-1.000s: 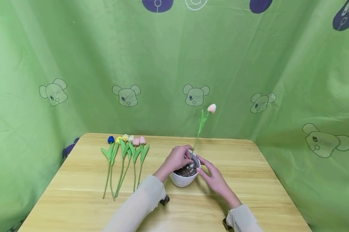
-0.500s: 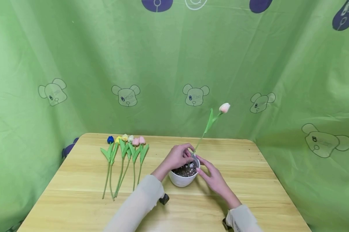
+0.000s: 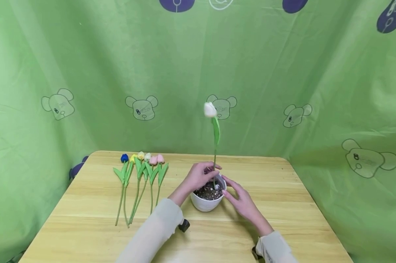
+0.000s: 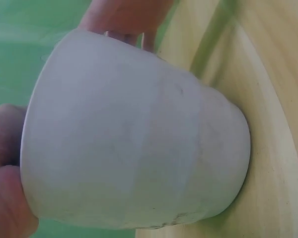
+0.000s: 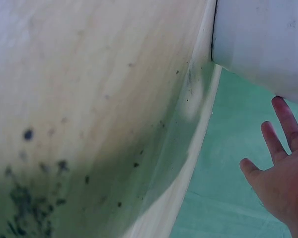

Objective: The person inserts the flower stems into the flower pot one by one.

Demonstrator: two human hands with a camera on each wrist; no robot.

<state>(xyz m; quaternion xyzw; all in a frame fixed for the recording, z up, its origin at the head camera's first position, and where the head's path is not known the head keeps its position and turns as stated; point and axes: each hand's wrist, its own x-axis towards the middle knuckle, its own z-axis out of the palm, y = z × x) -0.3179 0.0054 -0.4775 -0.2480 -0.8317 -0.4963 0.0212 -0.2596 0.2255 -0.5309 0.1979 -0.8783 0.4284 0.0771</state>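
A white tulip (image 3: pixel 210 109) with a green stem and leaf stands nearly upright in the soil of a white pot (image 3: pixel 204 204). Over the pot's opening, my left hand (image 3: pixel 199 177) pinches the lower stem between thumb and fingers. The left wrist view shows the white pot (image 4: pixel 129 129) from close by, with part of my left hand (image 4: pixel 7 178) at its rim; the stem is hidden there. On the pot's right side, my right hand (image 3: pixel 244 202) rests its thumb and fingertips against the rim. Its fingers (image 5: pixel 286 116) look straight and spread in the right wrist view.
Several tulips lie in a row left of the pot, among them a blue tulip (image 3: pixel 124 158) and a pink tulip (image 3: pixel 160 159). Dark specks (image 5: pixel 35 198) dot the wooden table (image 3: pixel 283 233). A green curtain (image 3: pixel 171 65) surrounds the table's back and sides.
The tulip first leaned further right, then swung left to nearly upright and turned. My left fingers shifted slightly at the stem. My right hand stayed at the pot.
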